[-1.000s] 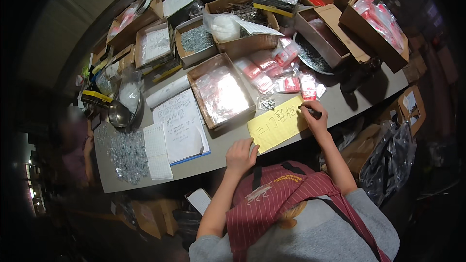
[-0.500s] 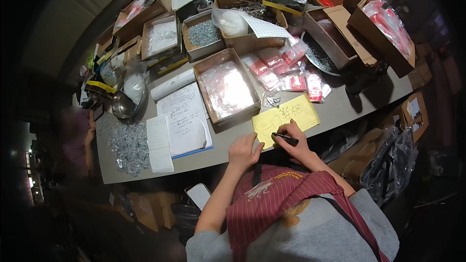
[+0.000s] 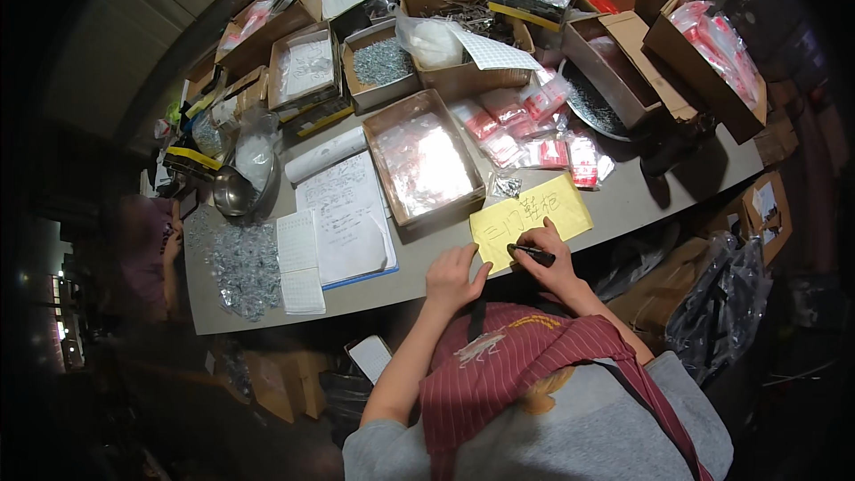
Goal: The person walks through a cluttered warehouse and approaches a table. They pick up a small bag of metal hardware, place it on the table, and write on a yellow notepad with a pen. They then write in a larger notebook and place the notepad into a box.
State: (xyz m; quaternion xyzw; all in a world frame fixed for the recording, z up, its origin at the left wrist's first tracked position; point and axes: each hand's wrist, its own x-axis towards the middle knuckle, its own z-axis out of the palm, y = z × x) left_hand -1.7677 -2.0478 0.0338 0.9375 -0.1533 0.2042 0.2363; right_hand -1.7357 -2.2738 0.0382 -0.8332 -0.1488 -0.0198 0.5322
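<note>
A yellow sheet of paper point(image 3: 574, 211) with large dark handwriting lies near the front edge of the table. My right hand point(image 3: 553, 265) grips a black marker pen point(image 3: 540, 256), its tip low on the sheet below the written line. At the sheet's lower left corner rests my left hand point(image 3: 452, 278), thumb apart from the fingers and holding nothing. Just beyond the paper is a small clear bag of metal parts point(image 3: 508, 187). An open cardboard box of clear packets point(image 3: 423, 165) stands past my left hand.
Left of the box lie an open notebook point(image 3: 347, 214), small gridded sheets point(image 3: 298, 254) and a heap of clear packets point(image 3: 242, 272). A metal bowl point(image 3: 233, 191) sits behind them. Red-and-white packets point(image 3: 545, 153) and a tray of dark screws point(image 3: 592, 102) lie farther back, before several boxes.
The whole view has shifted slightly, so everything appears a little farther right. Relative to the sheet, both hands and the marker pen have hardly moved.
</note>
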